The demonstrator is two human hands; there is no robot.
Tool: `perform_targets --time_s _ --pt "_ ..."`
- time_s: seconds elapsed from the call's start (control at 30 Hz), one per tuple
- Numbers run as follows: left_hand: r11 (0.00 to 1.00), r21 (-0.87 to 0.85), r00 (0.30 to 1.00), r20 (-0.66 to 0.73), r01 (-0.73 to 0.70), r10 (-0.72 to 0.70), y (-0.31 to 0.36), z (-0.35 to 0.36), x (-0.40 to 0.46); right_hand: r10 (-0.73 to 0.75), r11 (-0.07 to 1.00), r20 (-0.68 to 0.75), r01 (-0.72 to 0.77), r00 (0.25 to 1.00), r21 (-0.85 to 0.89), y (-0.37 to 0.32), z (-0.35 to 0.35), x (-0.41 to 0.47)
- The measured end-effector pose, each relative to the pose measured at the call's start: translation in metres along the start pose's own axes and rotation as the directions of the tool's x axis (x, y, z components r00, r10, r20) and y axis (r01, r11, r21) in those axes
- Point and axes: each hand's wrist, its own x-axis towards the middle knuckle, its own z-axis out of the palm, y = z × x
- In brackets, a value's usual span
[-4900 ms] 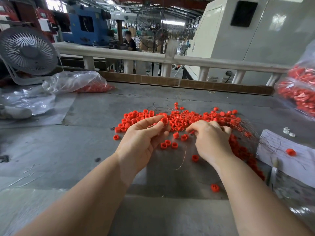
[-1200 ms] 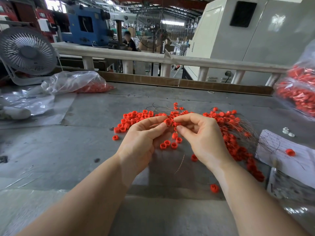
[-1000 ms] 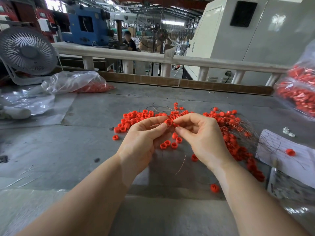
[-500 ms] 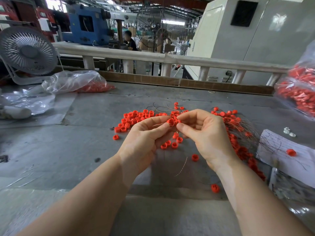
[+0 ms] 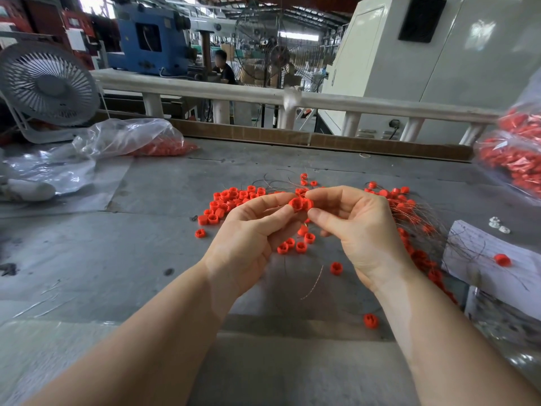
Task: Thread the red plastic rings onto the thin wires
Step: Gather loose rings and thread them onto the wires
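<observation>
A red plastic ring (image 5: 296,204), short, round and open-centred, sits pinched between the thumb and forefinger of your left hand (image 5: 248,244), raised above a grey, scuffed worktable (image 5: 131,259). Your right hand (image 5: 361,232) meets it there, fingertips curled against a second ring (image 5: 308,203) beside the first. A thin wire (image 5: 313,281) curves down below your hands to the tabletop. Behind them, loose rings (image 5: 234,197) lie heaped among fine tangled wires (image 5: 421,218), with 4 rings clustered just under your fingers. A crinkled clear bag (image 5: 128,136) of red parts lies to the far left beside a white slatted fan (image 5: 48,83); any lettering on it is too small to read.
</observation>
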Motion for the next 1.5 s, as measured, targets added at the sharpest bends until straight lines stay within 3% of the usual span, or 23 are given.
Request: perform_targets --time_s 0.23,0.87,1.17,1.33,1.5 --pt "1.000 -0.011 1.000 0.015 -0.011 0.011 -0.0005 -0.0003 0.0007 -0.010 0.996 0.000 0.010 1.000 0.089 0.0000 0.0002 0.0003" --pt "0.998 0.057 0.999 0.023 -0.029 0.028 -0.0027 -0.0005 0.0005 -0.055 0.998 -0.027 0.055 0.998 0.009 0.0012 0.0008 -0.0003" --pt "0.996 0.083 1.000 0.013 -0.026 0.025 -0.0030 0.0006 -0.0003 -0.151 0.974 -0.022 0.144 0.988 -0.175 0.0010 0.0028 -0.0023" --pt "0.997 0.075 1.000 -0.009 -0.010 0.011 -0.0041 0.0002 -0.0006 -0.294 0.852 0.015 0.269 0.956 -0.448 0.0029 0.0066 -0.0047" --pt "0.999 0.047 0.999 -0.049 0.000 0.002 -0.0037 -0.0016 0.0008 -0.347 0.798 0.061 0.329 0.936 -0.505 0.0037 0.0070 -0.0039"
